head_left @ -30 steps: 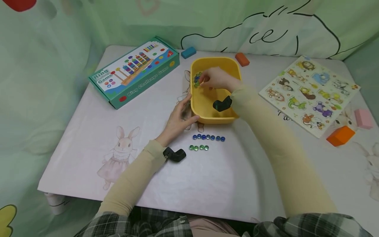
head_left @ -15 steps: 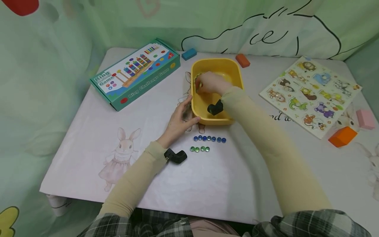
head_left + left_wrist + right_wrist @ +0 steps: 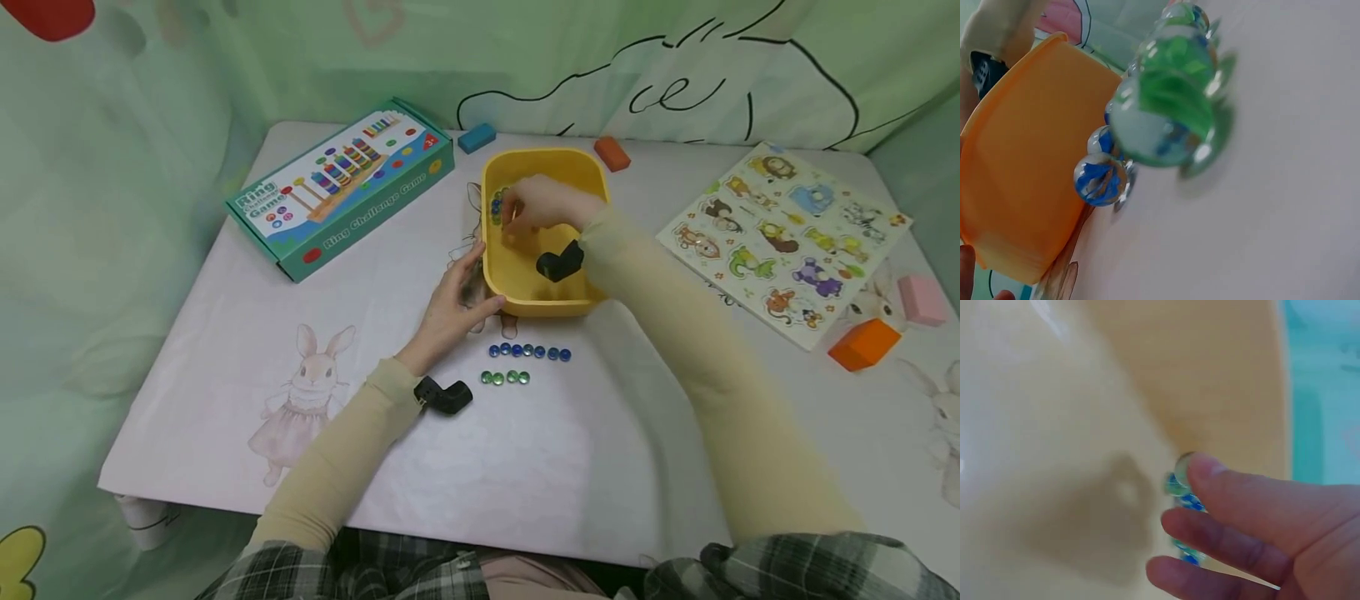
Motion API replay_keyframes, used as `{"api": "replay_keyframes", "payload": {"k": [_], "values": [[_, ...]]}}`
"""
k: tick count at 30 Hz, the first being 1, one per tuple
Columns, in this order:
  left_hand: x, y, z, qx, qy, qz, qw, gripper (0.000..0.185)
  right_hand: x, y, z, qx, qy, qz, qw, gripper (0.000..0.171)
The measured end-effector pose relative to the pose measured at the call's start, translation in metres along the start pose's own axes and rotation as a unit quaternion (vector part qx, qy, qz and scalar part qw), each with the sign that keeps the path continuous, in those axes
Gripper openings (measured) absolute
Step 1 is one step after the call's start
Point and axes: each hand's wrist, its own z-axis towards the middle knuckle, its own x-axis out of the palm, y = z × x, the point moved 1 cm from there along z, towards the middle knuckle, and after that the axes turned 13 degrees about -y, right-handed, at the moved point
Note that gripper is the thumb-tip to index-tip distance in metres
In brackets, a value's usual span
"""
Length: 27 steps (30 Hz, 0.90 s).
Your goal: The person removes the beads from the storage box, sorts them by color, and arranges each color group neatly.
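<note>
A yellow plastic bin (image 3: 517, 307) stands at the middle back of the table. Against its front left corner rests my left hand (image 3: 448, 312), thumb and fingers extended along the outer walls. My right hand (image 3: 546, 204) is inside the bin and pinches a clear greenish marble (image 3: 1183, 467) at the thumb tip; the index finger is mostly hidden. Beside those fingers, several blue and green marbles (image 3: 497, 204) lie along the bin's left wall. In front of the bin runs a row of blue marbles (image 3: 528, 351), and nearer me a shorter row of green marbles (image 3: 498, 378).
A green Ring Challenge Game box (image 3: 345, 187) lies at the back left. Behind the bin are a blue block (image 3: 477, 138) and a red-orange block (image 3: 612, 154). To the right lie an animal puzzle board (image 3: 787, 237), an orange block (image 3: 864, 344) and a pink block (image 3: 922, 300).
My right hand dips left toward the marbles at the bin's left wall, then draws back a little to the right. My left hand and the two rows stay in place.
</note>
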Motion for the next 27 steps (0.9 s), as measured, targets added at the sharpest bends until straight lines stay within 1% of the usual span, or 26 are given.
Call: {"api": "replay_keyframes", "payload": {"k": [3, 8, 11, 16, 22, 24, 27], "values": [[0.001, 0.000, 0.001, 0.001, 0.000, -0.003, 1.0000, 0.074, -0.009, -0.004, -0.008, -0.016, 0.000, 0.009, 1.000, 0.023], [0.001, 0.000, 0.001, -0.011, 0.004, -0.006, 0.9999, 0.075, -0.021, -0.010, -0.027, -0.033, -0.017, 0.024, 0.999, 0.026], [0.001, 0.000, 0.000, -0.017, 0.005, -0.008, 0.9998, 0.075, -0.028, -0.012, -0.040, -0.032, -0.032, 0.052, 0.998, 0.026], [0.002, 0.000, 0.000, -0.019, 0.003, -0.009, 0.9998, 0.075, -0.034, -0.016, -0.064, -0.028, -0.055, 0.088, 0.994, 0.026], [0.002, 0.000, -0.001, -0.018, 0.002, -0.006, 0.9998, 0.076, -0.032, -0.018, -0.095, -0.004, -0.060, 0.110, 0.992, 0.026], [0.002, -0.001, -0.001, -0.018, 0.001, -0.004, 0.9998, 0.076, -0.028, -0.019, -0.105, -0.010, -0.071, 0.110, 0.991, 0.023], [0.001, -0.002, -0.001, -0.020, 0.000, -0.002, 0.9998, 0.076, -0.020, -0.017, -0.121, -0.036, -0.092, 0.108, 0.989, 0.017]]}}
